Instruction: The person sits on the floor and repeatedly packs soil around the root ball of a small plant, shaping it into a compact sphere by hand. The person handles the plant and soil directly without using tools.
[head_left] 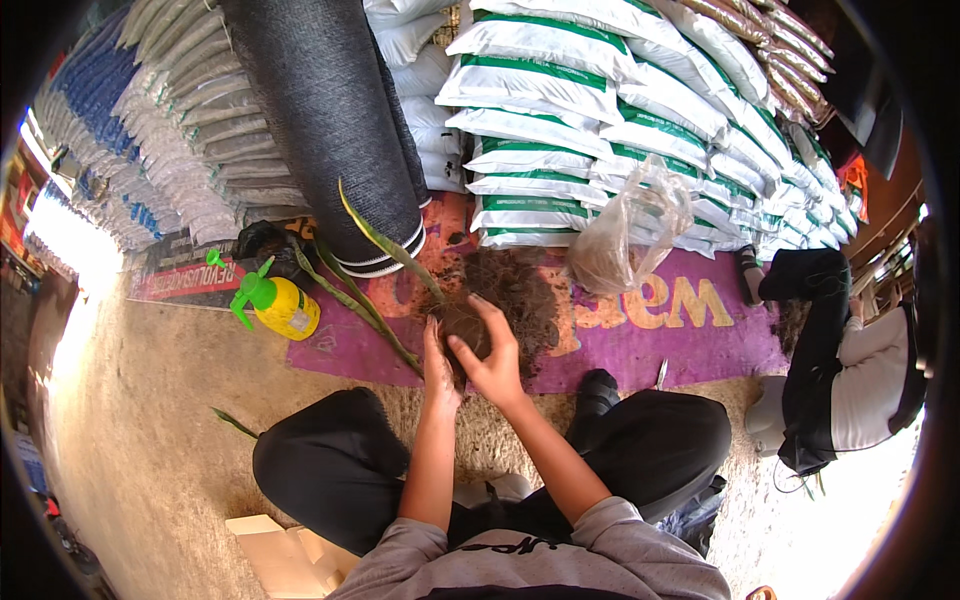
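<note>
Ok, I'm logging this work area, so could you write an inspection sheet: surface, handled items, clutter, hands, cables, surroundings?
Surface: purple printed sheet on floor, soil strewn on it
Handled items: dark soil clump; a long leaf reaches down to it
Clutter: yellow spray bottle, clear bag, opened cardboard
Hands: left hand and right hand flank the clump; grip unclear
Cables: thin dark strand near co-worker, nature unclear
Surroundings: stacked sacks, black roll
</note>
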